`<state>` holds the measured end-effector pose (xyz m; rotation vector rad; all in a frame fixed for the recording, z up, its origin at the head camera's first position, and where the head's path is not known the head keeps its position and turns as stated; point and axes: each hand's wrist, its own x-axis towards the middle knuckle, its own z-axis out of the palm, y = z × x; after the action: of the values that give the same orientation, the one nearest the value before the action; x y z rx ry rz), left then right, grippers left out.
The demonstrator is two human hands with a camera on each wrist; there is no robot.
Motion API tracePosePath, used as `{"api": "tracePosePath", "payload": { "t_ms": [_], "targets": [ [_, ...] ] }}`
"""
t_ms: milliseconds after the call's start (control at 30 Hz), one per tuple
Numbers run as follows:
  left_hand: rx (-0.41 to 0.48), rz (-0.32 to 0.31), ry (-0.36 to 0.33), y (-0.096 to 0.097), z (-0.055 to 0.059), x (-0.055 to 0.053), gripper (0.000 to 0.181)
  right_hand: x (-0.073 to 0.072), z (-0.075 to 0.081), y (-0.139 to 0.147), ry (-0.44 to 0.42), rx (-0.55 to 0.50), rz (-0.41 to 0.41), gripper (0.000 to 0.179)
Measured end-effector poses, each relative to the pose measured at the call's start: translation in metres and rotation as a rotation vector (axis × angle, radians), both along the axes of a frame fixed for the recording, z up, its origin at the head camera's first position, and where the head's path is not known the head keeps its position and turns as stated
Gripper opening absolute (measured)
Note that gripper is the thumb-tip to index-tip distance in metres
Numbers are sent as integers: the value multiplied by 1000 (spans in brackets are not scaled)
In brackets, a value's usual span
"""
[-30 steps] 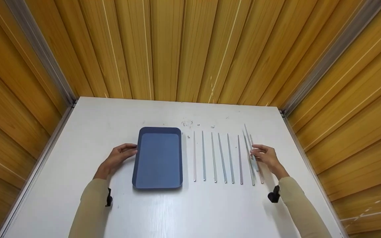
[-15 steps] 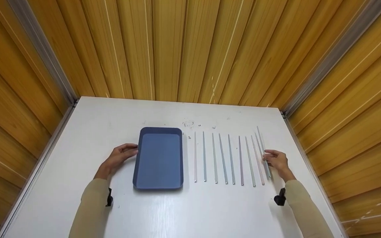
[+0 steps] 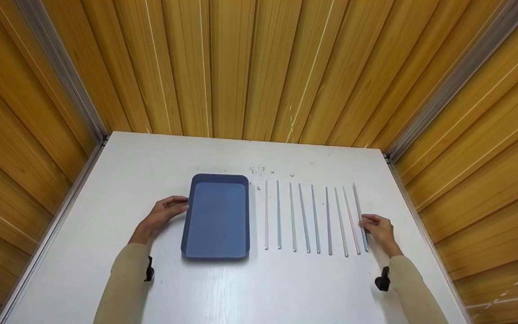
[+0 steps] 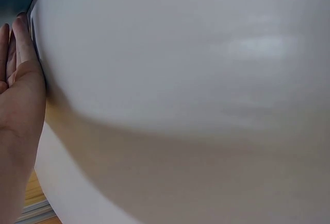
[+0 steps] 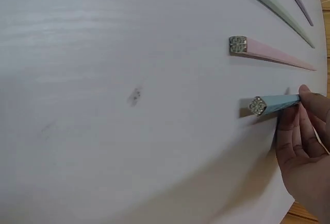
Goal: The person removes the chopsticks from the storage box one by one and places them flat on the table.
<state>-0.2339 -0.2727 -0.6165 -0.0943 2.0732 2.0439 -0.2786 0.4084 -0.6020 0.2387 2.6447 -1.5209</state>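
Note:
A blue chopstick [image 3: 357, 198] with a patterned silver end is pinched between the thumb and fingers of my right hand [image 3: 379, 230], at the right end of a row. In the right wrist view, the blue chopstick [image 5: 278, 102] casts a shadow beside it; whether it touches the table I cannot tell. To its left lies a pink chopstick [image 3: 351, 220], then a pale green chopstick [image 3: 342, 220]. My left hand [image 3: 162, 215] rests its fairly straight fingers against the left side of a blue rectangular tray [image 3: 216, 220]. The left wrist view shows little of this contact.
Several more pastel chopsticks, among them a purple chopstick [image 3: 328, 220], lie spaced roughly parallel between the tray and my right hand. The white table [image 3: 241, 292] carries small dark marks behind the row. Yellow wood-look walls [image 3: 223, 67] enclose its back and sides.
My right hand has moved right and toward me, bringing the blue chopstick away from the pale green and pink ones to the row's right end. The left hand stays at the tray.

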Motion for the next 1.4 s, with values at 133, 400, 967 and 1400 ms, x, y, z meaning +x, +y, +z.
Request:
{"api": "tracePosePath", "payload": {
  "t_ms": [133,400,967,1400],
  "targets": [
    [3,17,-2,0,1,1,52,2,-10,-1,41,29,-46,38],
    [6,-1,26,0,2,-4,51,10,-23,-4,62,40,-160,40],
    [-17,-16,5,8,-1,-5,53,23,-27,-3,159,104,-223,29],
    [-30,-46,-4,4,2,-7,59,24,-15,6,105,78,-129,40]
  ]
}}
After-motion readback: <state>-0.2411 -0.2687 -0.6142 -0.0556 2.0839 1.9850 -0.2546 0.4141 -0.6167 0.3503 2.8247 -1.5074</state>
